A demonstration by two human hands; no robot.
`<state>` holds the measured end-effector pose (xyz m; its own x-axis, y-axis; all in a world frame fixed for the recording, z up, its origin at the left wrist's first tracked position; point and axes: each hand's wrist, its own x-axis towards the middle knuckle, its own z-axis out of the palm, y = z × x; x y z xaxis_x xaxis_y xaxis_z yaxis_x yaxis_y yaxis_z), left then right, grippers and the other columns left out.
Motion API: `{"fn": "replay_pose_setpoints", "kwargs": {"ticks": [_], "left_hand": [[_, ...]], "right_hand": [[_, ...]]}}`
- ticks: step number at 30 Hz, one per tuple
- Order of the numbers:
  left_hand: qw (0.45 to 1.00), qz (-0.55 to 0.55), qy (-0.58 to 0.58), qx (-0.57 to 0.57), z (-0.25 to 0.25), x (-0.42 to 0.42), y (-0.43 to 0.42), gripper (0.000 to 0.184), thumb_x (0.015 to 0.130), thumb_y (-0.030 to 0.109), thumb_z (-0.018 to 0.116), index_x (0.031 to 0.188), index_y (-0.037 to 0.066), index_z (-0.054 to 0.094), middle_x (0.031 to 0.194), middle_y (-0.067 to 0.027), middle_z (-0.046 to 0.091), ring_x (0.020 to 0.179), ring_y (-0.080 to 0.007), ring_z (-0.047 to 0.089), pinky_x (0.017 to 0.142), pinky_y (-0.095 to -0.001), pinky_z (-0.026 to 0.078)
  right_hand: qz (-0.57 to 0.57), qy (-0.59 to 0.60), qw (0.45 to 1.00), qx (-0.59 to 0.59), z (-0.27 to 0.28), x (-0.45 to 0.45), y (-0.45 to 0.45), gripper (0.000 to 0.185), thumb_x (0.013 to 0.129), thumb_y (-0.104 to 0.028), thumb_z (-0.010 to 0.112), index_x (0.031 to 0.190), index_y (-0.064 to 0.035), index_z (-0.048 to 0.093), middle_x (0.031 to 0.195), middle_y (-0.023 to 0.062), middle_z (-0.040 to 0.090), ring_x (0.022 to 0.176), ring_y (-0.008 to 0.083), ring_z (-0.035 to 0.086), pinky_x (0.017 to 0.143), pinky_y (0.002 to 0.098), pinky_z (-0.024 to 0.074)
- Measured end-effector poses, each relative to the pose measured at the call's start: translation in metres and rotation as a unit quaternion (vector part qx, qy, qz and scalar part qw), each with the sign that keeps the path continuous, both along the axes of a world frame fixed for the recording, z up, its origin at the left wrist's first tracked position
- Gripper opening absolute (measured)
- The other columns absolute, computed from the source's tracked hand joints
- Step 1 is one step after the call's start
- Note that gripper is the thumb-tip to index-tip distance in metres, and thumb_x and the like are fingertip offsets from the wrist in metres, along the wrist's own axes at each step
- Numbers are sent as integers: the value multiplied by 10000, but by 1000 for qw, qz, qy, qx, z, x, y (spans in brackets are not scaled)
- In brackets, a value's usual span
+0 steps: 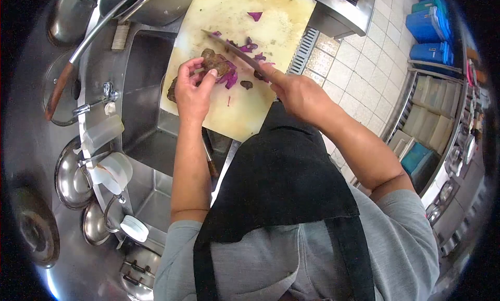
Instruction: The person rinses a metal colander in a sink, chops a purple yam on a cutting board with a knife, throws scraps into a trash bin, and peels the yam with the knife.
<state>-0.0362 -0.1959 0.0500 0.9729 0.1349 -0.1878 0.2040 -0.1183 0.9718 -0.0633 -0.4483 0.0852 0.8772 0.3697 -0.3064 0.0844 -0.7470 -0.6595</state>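
My left hand (194,90) grips a brown, lumpy, rough-skinned tuber (212,63) between thumb and fingers, just above the cutting board (237,113). In my right hand (297,92) is a kitchen knife (237,52), its long blade pointing to the upper left, past the tuber. Whether the blade touches the tuber I cannot tell. Purple scraps (230,78) lie around and beneath the knife, and a lone purple piece (254,16) rests farther up the board. A small brown bit (246,85) sits near my right hand. Another brown lump (171,90) shows at the board's left edge, partly behind my left hand.
The board bridges part of a steel sink (143,87) with a faucet (107,92) on my left. Pan lids (75,171) and a plastic pitcher (112,172) stand along that side. To the right are floor tiles (359,66), blue bins (429,27) and a rack of containers (429,111).
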Motion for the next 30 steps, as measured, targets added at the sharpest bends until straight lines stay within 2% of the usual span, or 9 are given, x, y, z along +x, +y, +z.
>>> {"fn": "replay_pose_setpoints", "kwargs": {"ticks": [2,5,11,17,19,22,26,29,30], "left_hand": [[1000,5,21,15,2,1,-1,425,845,54,719,1221,-7,531,1151,-121,564,919,-154,614,779,-274,527],[999,4,26,29,2,2,-3,432,841,64,728,1220,-8,533,1143,-121,562,907,-152,611,778,-272,530],[999,4,23,34,-2,3,-2,445,829,94,751,1213,0,546,1128,-115,568,885,-145,602,757,-272,529],[997,-4,26,75,4,4,-4,438,824,98,758,1203,11,556,1118,-99,572,877,-140,594,741,-272,527],[997,-2,14,75,-3,5,-1,430,825,96,757,1197,11,558,1113,-98,571,873,-138,592,738,-271,527],[997,5,8,78,-3,5,0,421,826,92,756,1189,10,558,1102,-96,566,866,-135,587,733,-269,528],[998,18,5,61,-3,6,-1,414,835,87,745,1190,8,548,1090,-96,558,857,-132,583,721,-264,529],[997,14,31,73,5,2,-5,420,846,83,730,1206,7,529,1095,-98,557,900,-139,582,751,-268,525],[997,12,27,73,5,2,-8,420,846,83,730,1206,7,529,1095,-98,557,900,-139,582,751,-268,525]], "right_hand": [[-11,-7,1000,17,12,0,-3,513,960,-154,556,1458,-146,435,947,257,676,859,449,655,757,497,511],[-16,74,997,32,45,-5,-10,498,966,-155,548,1451,-125,441,933,282,667,878,460,651,760,500,502],[3,134,990,35,69,-7,-9,505,965,-154,548,1454,-110,434,831,310,646,849,466,651,740,510,494],[79,66,994,-26,41,-12,-3,587,963,-163,547,1514,-143,344,735,253,639,691,414,653,641,486,502],[128,-44,985,-108,26,-14,3,658,939,-140,541,1544,-167,284,717,188,629,630,341,660,575,432,522],[145,-71,971,-177,24,-13,9,700,907,-118,535,1552,-170,267,728,139,621,618,291,666,543,396,538],[126,-100,976,-148,2,-19,18,713,887,-106,531,1549,-164,274,727,141,623,612,297,663,528,394,542],[102,-118,975,-160,-11,-11,27,702,890,-113,532,1543,-183,284,736,176,637,641,297,682,535,401,548],[102,-78,984,-126,-13,-4,25,652,898,-139,532,1514,-173,322,795,208,658,686,325,689,580,426,550]]}}
